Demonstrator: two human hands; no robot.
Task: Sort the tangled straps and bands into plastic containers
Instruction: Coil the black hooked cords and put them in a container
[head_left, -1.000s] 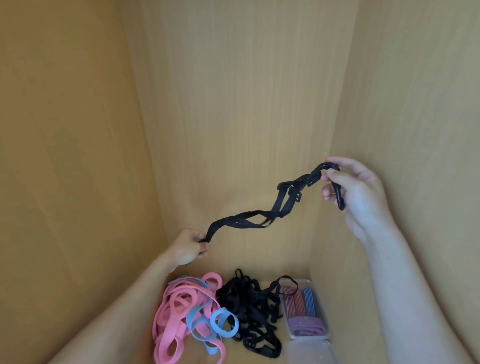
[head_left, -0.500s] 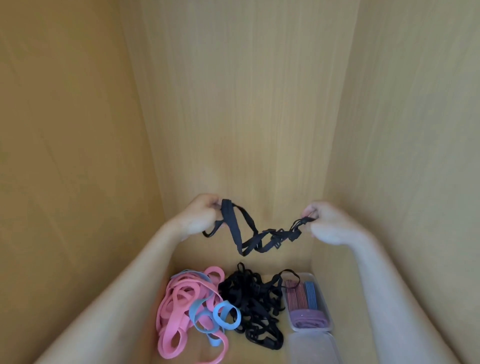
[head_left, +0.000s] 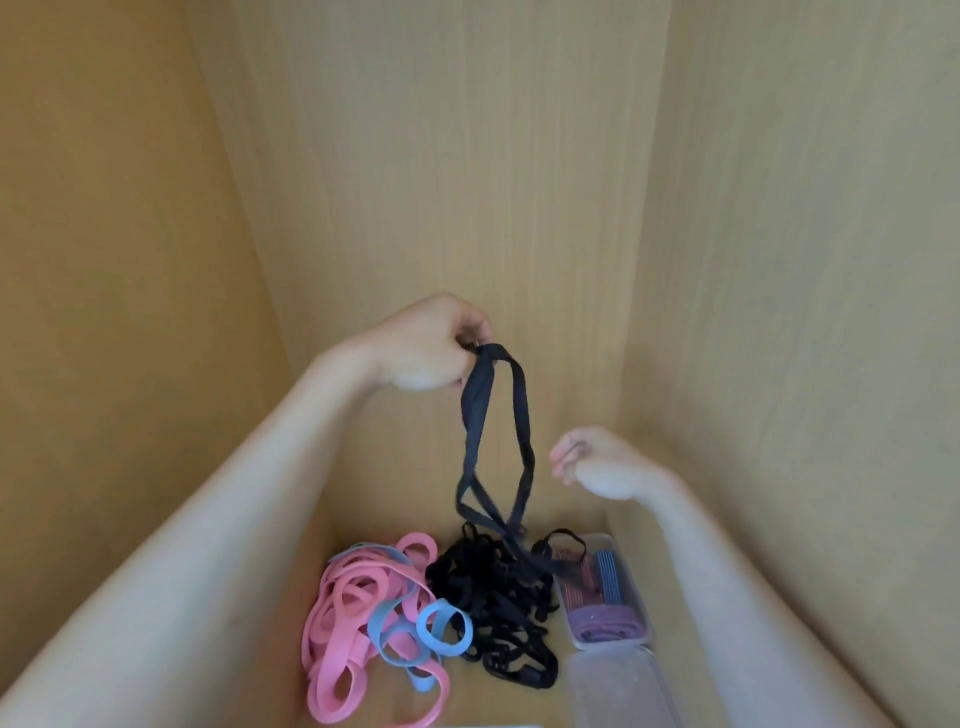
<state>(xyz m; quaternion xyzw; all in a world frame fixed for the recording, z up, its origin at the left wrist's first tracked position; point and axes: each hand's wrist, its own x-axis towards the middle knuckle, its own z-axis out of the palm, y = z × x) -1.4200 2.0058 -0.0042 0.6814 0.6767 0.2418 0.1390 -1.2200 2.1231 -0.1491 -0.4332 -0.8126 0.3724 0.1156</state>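
Nearest the person, a clear plastic container (head_left: 618, 686) sat well below and to the right of the grip, its contents impossible to make out. Just beyond it, a second container (head_left: 635, 590) held purple, red and blue bands. Beside that, almost straight beneath the grip, lay a tangled heap of black straps (head_left: 498, 608), with blue bands (head_left: 441, 629) and pink bands (head_left: 348, 623) sprawled further to the left on the wooden floor. Above the heap, the left hand (head_left: 431, 348) pinched the top of a looped black strap (head_left: 493, 441), fingers curled tight on it. The strap dangled from the grip, and its lower end reached the heap near the rim of the filled container. Below and to the right of the grip, the right hand (head_left: 602, 467) hovered just beside the hanging loop, fingers loosely curled, grasping nothing and apart from the strap. Behind both hands rose the pale wooden back wall (head_left: 467, 182).
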